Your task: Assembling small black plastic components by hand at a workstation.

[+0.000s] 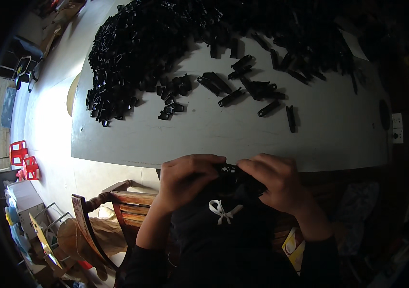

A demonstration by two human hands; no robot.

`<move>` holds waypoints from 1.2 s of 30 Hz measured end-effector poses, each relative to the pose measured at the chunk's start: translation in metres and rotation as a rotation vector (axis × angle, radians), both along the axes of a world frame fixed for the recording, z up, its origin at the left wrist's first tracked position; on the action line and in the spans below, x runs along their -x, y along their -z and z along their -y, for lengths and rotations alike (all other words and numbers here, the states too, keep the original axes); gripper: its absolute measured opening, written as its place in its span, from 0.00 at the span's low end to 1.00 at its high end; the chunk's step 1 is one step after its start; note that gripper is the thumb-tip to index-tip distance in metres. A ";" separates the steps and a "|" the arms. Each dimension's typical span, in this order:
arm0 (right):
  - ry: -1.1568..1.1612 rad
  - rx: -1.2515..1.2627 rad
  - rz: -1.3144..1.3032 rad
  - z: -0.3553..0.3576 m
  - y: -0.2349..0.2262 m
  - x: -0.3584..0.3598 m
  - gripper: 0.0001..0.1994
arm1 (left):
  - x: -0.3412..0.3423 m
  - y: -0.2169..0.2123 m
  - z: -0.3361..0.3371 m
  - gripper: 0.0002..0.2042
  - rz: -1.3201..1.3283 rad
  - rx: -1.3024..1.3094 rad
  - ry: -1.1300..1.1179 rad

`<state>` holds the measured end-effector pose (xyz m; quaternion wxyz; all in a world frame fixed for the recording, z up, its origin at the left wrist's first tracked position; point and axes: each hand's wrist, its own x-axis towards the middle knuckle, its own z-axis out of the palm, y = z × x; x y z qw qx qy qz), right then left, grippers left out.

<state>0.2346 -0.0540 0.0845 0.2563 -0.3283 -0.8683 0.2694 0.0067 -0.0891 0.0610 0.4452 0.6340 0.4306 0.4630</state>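
Observation:
Just off the table's front edge, close to my body, my left hand (185,181) and my right hand (276,181) grip a small black plastic piece (228,168) between them. Its openwork end shows in the gap between my fingers; the rest is hidden or lost against my dark clothing. Beyond my hands, several long, narrow black plastic pieces (232,97) lie scattered on the grey table (204,137). Left of these sit small black clip-like pieces (171,98), spilling from a large heap (123,62).
More long black pieces (300,33) are piled at the table's dark far side. A wooden chair (127,201) stands at my left, with brown bags beside it. Red plastic stools (24,161) and boxes (27,201) are farther left. A wall socket (397,128) is at the right.

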 end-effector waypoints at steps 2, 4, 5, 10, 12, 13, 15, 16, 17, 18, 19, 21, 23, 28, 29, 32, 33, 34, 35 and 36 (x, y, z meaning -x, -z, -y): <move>-0.013 0.017 0.013 0.002 0.001 0.000 0.24 | 0.001 -0.001 0.002 0.04 -0.048 -0.020 0.036; -0.030 0.034 0.025 0.006 0.003 0.001 0.22 | -0.015 -0.003 0.008 0.08 0.293 0.114 0.014; -0.123 -0.014 0.018 0.010 0.003 0.006 0.18 | -0.022 -0.004 0.012 0.15 0.631 0.247 -0.011; -0.158 -0.125 -0.191 0.029 0.009 0.030 0.08 | -0.029 0.004 0.018 0.25 0.503 0.102 0.259; -0.176 -0.120 -0.194 0.032 0.008 0.032 0.09 | -0.032 0.008 0.021 0.24 0.568 0.059 0.237; -0.171 -0.149 -0.175 0.035 0.006 0.035 0.09 | -0.031 0.009 0.022 0.24 0.568 0.058 0.235; -0.167 -0.179 -0.156 0.035 0.009 0.036 0.09 | -0.029 0.012 0.021 0.25 0.554 0.061 0.260; -0.217 -0.130 -0.027 0.034 0.016 0.034 0.10 | -0.027 0.014 0.018 0.25 0.553 0.059 0.258; -0.263 -0.080 0.105 0.033 0.018 0.034 0.10 | -0.025 0.018 0.012 0.22 0.397 0.011 0.087; -0.247 -0.029 0.164 0.027 0.020 0.033 0.12 | -0.023 0.023 0.006 0.20 0.239 -0.038 -0.083; -0.230 0.022 0.223 0.014 0.021 0.034 0.14 | -0.014 0.028 0.001 0.16 0.019 -0.100 -0.268; 0.037 0.024 0.069 -0.015 0.034 0.035 0.21 | 0.007 0.039 -0.015 0.11 -0.319 -0.106 -0.578; 0.207 -0.151 0.104 -0.054 0.053 0.035 0.27 | 0.023 0.048 -0.033 0.08 -0.431 -0.052 -0.706; 0.308 -0.473 0.408 -0.103 0.065 0.041 0.10 | 0.036 0.046 -0.046 0.08 -0.939 -0.034 -0.709; 0.279 -0.488 0.463 -0.101 0.066 0.044 0.05 | 0.038 0.049 -0.044 0.08 -0.943 -0.027 -0.714; 0.181 -0.460 0.496 -0.079 0.056 0.040 0.07 | 0.040 0.052 -0.036 0.07 -0.992 -0.103 -0.689; 0.178 -0.456 0.499 -0.071 0.059 0.037 0.07 | 0.038 0.051 -0.032 0.05 -0.818 -0.062 -0.638; 0.175 -0.431 0.368 -0.062 0.062 0.032 0.08 | 0.034 0.051 -0.028 0.05 -0.644 -0.022 -0.585; 0.166 -0.404 0.226 -0.052 0.061 0.032 0.10 | 0.032 0.044 -0.021 0.05 -0.652 -0.016 -0.591; 0.160 -0.399 0.219 -0.043 0.055 0.032 0.10 | 0.029 0.038 -0.014 0.06 -0.461 -0.021 -0.518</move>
